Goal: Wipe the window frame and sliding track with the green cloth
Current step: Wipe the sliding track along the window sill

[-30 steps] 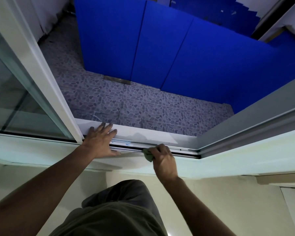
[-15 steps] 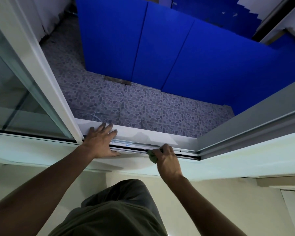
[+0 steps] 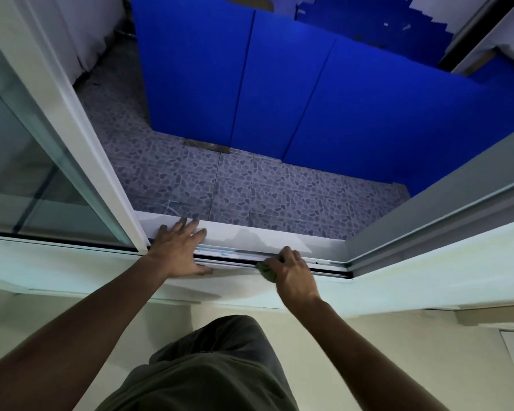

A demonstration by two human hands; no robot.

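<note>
The right hand (image 3: 293,271) is pinching the cloth (image 3: 267,272) bunched small, likely so it fits the track (image 3: 238,260), where it is pressing. The left hand (image 3: 180,250) is lying spread flat on the frame (image 3: 261,237), probably bracing.

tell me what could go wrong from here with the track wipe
1. The right hand bunches the green cloth small, so bare fingertips may scrape the sliding track edges.
2. The left hand rests flat across the track beside the sliding sash; if the sash rolls, fingers could be pinched.
3. Leaning over the open window risks dropping the cloth outside.
</note>
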